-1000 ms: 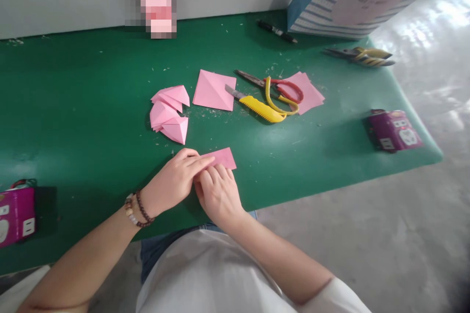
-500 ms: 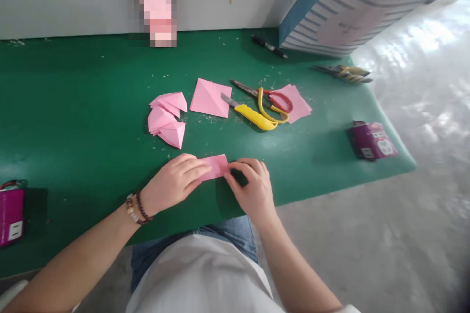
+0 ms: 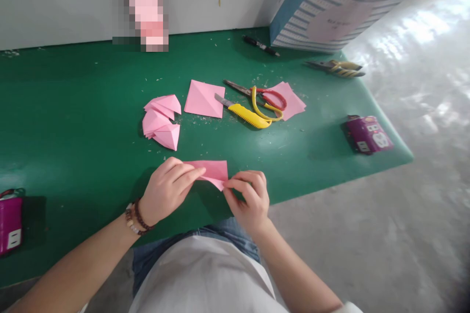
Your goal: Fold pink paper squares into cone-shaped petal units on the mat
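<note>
A sheet of pink paper (image 3: 215, 170), partly folded, is held between my hands near the table's front edge. My left hand (image 3: 171, 183) grips its left part, the fingers lying over it and hiding that end. At the lower right corner, my right hand (image 3: 249, 198) pinches the paper between thumb and forefinger, where one layer lifts away. Just beyond my left hand lie several folded pink paper pieces (image 3: 161, 120). A creased pink square (image 3: 203, 100) rests to their right, its edge under the blade of a yellow-handled knife (image 3: 249, 115).
Scissors (image 3: 257, 92) lie partly over more pink paper (image 3: 293, 102) on the green table (image 3: 81, 122). Farther back are a black pen (image 3: 260, 46), pliers (image 3: 338, 67) and a striped bag (image 3: 326, 14). Purple packs sit at right (image 3: 369, 134) and left (image 3: 10, 225).
The paper, folded into a narrow strip before, has opened at its right end, with the lower layer pulled toward me by my right hand. The view has shifted slightly.
</note>
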Available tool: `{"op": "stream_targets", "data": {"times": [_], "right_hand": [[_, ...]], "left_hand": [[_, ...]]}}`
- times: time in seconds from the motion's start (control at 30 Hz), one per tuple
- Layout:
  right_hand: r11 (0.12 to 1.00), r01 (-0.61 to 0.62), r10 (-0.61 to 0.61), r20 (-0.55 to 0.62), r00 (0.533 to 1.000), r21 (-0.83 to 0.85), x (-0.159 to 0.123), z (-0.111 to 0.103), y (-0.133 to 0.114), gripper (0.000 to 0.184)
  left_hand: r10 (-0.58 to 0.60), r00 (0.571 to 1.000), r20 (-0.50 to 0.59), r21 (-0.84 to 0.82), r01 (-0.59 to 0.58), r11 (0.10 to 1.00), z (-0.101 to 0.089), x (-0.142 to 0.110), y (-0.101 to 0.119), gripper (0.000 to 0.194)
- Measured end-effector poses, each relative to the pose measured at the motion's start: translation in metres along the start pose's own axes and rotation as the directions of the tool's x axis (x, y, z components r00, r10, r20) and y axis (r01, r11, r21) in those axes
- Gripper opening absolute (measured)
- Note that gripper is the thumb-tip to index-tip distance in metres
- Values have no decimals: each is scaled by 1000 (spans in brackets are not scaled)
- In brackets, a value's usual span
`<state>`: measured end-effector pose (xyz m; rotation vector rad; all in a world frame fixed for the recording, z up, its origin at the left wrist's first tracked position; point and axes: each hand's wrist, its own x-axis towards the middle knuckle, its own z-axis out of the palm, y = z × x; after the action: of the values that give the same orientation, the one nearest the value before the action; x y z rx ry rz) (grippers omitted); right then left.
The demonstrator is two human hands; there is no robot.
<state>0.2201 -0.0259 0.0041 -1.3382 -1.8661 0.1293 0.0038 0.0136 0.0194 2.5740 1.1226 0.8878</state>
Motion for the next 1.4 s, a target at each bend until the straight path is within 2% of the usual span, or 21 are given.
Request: {"op": "stream_targets", "data": {"times": [0.1,0.17,0.33,0.4,0.47,0.57,0.63,0.77,0.9,1.17,1.27,1.4], "right_hand": [[982,143,-141,24,990,-124,-2,-3,4,22],[961,195,-184,76,980,-197,-2,-5,8,25],[952,177,-104,282,954,-249,4,-11,19,41],[943,218,-139,296,945,-252,4,-12,21,35],[922,319,-251,288,924,-220,4,-11,22,22],[870,473,-419,300,857,-137,6,-10,25,14],[847,523,-469,330,819,-95,9,-10,28,13],[835,550,-514,354,782,-2,16,-12,33,17],[823,561,-554,330,764,82,20,-13,36,22],[809,573,-577,371,728,133,27,-14,37,22],[803,583,-583,364,727,122,27,-15,38,21],[835,536,-541,371,755,128,23,-16,38,23]], "left_hand": [[45,998,-50,27,-44,999,-2,-1,1,20],[70,997,-37,57,-68,996,-1,-1,2,22],[53,987,149,82,-66,994,4,-2,1,23],[64,977,203,40,-74,996,5,-3,-1,25],[86,968,238,-5,-87,996,5,-4,-4,30],[115,952,285,-23,-113,993,4,-4,-6,35],[125,946,298,-26,-123,992,3,-4,-7,31],[121,947,297,-28,-118,993,4,-3,-4,24],[114,956,270,-8,-117,993,7,-4,-1,27],[58,965,254,3,-60,998,7,-7,1,30],[53,966,254,12,-58,998,7,-7,2,29],[22,973,231,11,-25,1000,10,-8,6,28]]}}
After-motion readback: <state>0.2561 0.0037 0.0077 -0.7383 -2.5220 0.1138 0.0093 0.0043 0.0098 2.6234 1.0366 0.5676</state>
